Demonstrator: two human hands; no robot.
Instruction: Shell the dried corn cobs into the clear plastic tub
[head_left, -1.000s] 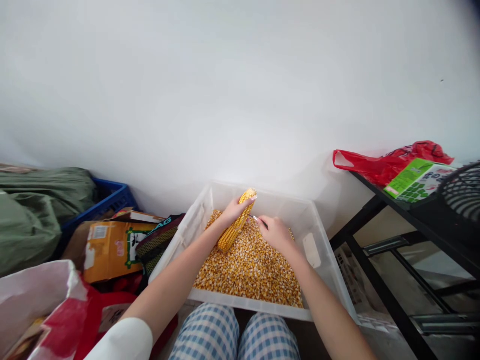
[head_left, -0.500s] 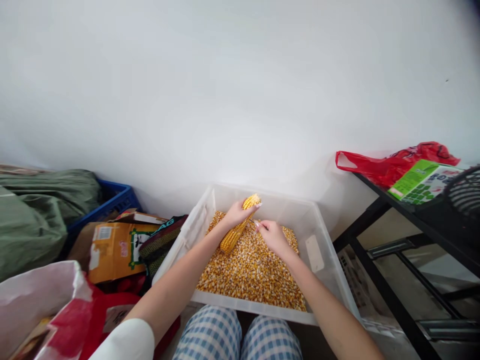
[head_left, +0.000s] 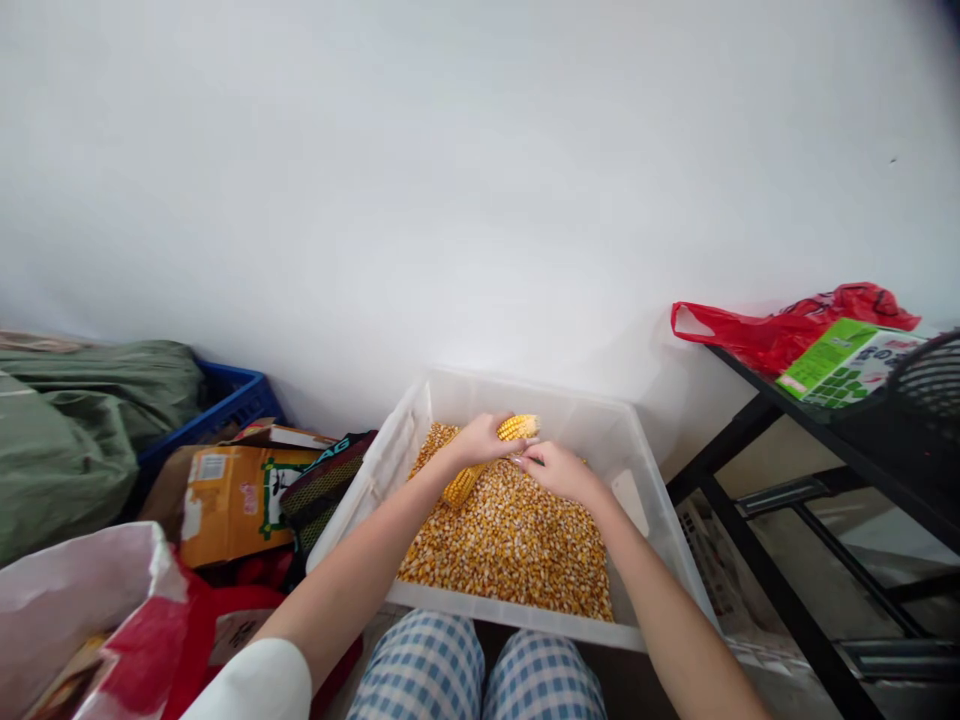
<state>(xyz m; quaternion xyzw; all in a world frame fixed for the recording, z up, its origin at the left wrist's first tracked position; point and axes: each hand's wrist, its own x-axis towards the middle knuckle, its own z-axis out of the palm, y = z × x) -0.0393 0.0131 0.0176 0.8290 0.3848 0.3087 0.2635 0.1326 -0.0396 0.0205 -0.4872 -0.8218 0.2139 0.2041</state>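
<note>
A cardboard box (head_left: pixel 225 495) lies left of the plastic tub (head_left: pixel 637 500) of loose kernels (head_left: pixel 517 545). Over the tub, the left hand (head_left: pixel 480 440) is clenched around a corn cob (head_left: pixel 517 428), held tilted above the kernels. The right hand (head_left: pixel 559 470) touches the cob, fingers curled; whether they grip anything I cannot tell. A red bag (head_left: pixel 780 330) lies far right.

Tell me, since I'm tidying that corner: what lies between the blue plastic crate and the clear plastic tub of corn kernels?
The head view shows an orange cardboard box and a dark mesh bag, between crate and tub.
</note>
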